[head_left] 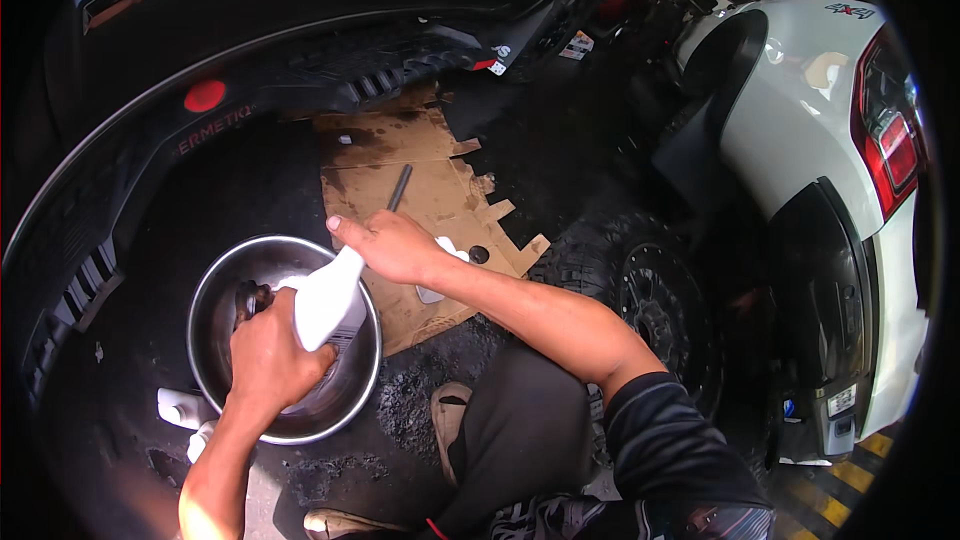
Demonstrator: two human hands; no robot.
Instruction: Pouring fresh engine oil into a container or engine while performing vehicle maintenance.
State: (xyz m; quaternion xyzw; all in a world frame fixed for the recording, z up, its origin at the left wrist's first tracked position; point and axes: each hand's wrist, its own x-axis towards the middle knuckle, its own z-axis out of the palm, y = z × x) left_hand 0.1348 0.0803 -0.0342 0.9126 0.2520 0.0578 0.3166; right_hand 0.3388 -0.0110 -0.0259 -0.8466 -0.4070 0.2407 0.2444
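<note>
Left hand point(268, 355): fingers curled by the bottle's near end; cannot tell whether they grip it.
Bottle point(328, 295): best kept steady above the bowl point(212, 345), so drips land inside; lies tilted between both hands' fingers.
Right hand point(400, 248): fingers closed around the bottle's far end.
Cardboard point(375, 180): far, right of the bowl.

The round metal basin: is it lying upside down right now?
No: the round metal basin has its open side up, showing its hollow interior, with the left hand across it.
</note>
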